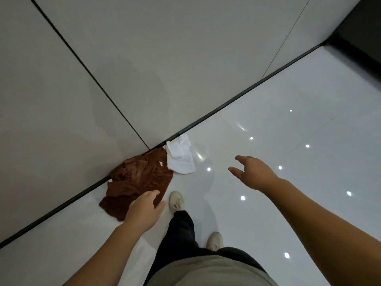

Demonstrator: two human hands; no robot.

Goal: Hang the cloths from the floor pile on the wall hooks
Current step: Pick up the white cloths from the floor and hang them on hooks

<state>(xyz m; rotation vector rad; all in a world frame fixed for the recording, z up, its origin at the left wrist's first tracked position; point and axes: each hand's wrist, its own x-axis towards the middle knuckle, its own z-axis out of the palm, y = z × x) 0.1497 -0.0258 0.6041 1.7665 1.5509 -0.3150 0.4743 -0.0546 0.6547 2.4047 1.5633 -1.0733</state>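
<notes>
Open floor [288,141] lies right of the cloths [140,182]; the wall [123,69] blocks behind them.

The glossy white floor [288,141] carries a brown cloth [140,182] against the wall base, a white cloth [181,159] touching its right, and two shoes nearby.

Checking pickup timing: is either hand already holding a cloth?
No: the left hand and right hand are open and empty above the brown cloth and white cloth.

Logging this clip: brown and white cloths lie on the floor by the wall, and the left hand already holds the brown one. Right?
Not quite. In the head view the left hand holds nothing; its open fingers reach toward the brown cloth. The white cloth lies beside it.
</notes>
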